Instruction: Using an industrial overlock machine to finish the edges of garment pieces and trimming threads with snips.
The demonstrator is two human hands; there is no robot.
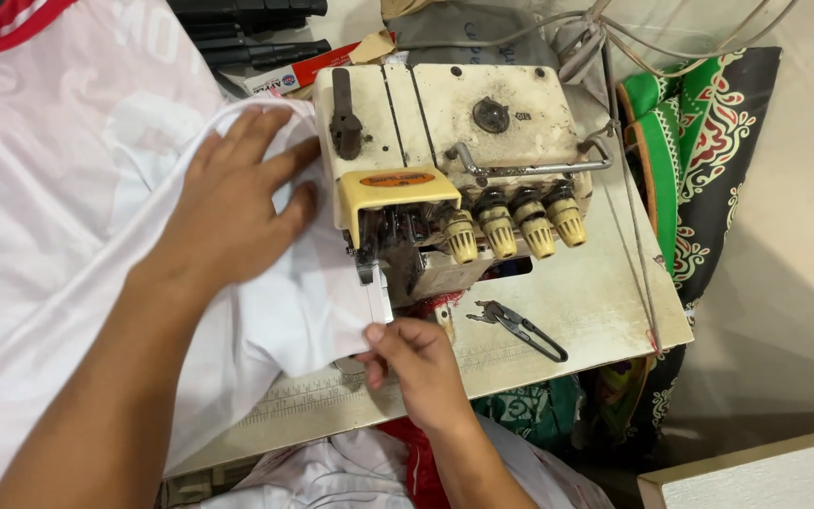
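The left hand [237, 203] lay flat, fingers spread, on the white fabric [68, 245]; the right hand [416, 363] pinched its edge, best fed straight under the overlock machine [454, 160].

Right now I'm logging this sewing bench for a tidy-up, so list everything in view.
Overlock sewing machine: one, cream, worn, on the table.
Tension knobs: four, yellowish, along the machine's front.
White fabric: one large piece, left, fed to the machine.
Thread snips: one, dark metal, on the table right of the needle area.
Table: one, off-white.
Patterned cloth: one, green, black and red, at right.
Left hand: flat on the fabric.
Right hand: pinching the fabric edge by the presser foot.
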